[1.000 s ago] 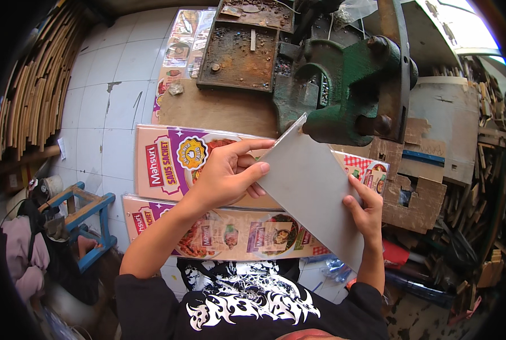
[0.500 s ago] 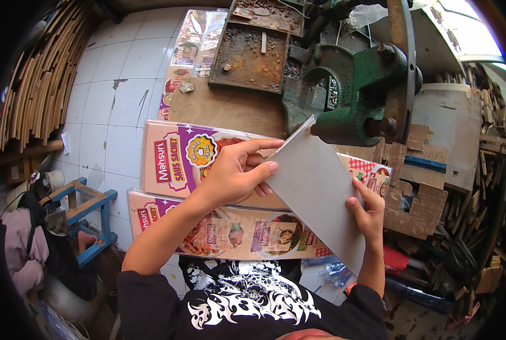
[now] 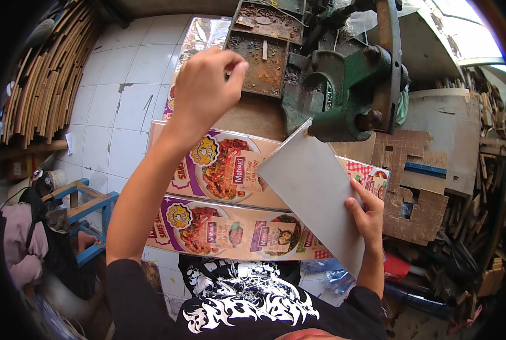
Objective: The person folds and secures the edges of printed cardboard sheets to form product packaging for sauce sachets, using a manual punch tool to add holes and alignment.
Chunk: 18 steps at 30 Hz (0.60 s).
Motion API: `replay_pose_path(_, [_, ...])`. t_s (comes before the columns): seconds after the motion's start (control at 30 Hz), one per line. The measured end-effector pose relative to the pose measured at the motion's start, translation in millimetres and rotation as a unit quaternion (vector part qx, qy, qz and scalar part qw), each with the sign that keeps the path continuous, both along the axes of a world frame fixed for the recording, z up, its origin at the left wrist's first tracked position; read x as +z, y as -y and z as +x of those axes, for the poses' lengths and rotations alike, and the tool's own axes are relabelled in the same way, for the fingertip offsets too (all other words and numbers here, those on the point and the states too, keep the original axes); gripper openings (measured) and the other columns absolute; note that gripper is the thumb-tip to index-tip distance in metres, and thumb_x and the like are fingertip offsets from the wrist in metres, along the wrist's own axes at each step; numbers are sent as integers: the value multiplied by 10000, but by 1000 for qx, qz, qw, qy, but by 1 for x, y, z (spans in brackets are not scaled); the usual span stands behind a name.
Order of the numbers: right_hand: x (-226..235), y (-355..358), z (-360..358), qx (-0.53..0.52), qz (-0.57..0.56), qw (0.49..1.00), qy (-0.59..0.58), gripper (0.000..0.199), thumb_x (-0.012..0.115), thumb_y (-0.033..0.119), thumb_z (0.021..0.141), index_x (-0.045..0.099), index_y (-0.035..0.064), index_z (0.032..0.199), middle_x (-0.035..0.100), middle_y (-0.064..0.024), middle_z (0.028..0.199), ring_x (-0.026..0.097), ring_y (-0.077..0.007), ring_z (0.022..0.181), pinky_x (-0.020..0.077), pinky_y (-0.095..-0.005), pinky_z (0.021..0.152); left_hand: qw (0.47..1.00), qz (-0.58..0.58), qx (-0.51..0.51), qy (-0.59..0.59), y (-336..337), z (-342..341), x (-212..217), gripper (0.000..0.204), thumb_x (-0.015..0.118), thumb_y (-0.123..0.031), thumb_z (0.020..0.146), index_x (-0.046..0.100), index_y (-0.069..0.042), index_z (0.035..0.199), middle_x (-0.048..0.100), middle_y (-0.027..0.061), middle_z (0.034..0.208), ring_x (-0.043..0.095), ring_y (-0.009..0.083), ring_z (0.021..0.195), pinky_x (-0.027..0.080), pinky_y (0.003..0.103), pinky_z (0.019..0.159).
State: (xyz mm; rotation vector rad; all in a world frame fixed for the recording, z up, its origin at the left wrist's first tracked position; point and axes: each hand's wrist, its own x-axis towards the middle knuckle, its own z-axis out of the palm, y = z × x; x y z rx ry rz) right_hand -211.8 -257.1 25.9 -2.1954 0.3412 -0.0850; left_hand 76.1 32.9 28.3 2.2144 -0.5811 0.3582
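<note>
- A cluttered workshop: white tiled floor far left, bundled wooden strips stacked along its edge, a blue stool nearer.
- Printed cardboard sheets cover the workbench in the middle.
- The left hand is raised over the bench, fingers pinched together; whether they hold anything I cannot tell.
- A rusty parts tray sits far centre.
- The grey sheet tilts under the green bench vise; it looks thin, stiff, light, best held by an edge.
- The right hand pinches its near right edge.
</note>
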Motion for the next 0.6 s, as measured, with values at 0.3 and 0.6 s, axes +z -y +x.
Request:
replay_pose_path(0.3, [8,-2,3,10,-16,1000,-3,451,734,45,816,650,1,1257,731,-190,999,691,-189,862,521,-291,782,951,283,100,74,78,55,-28,336,688,-379,832,744,-47,827,721,114,906,697,296,849,500,480,773])
replay_pose_path(0.6, [5,-1,5,13,-3,1000,18,440,733,48,818,658,12,1250,730,-194,992,697,-194,847,521,-292,767,961,255,102,10,83,67,-24,233,638,-201,734,754,-22,828,717,214,804,721,367,768,565,452,718])
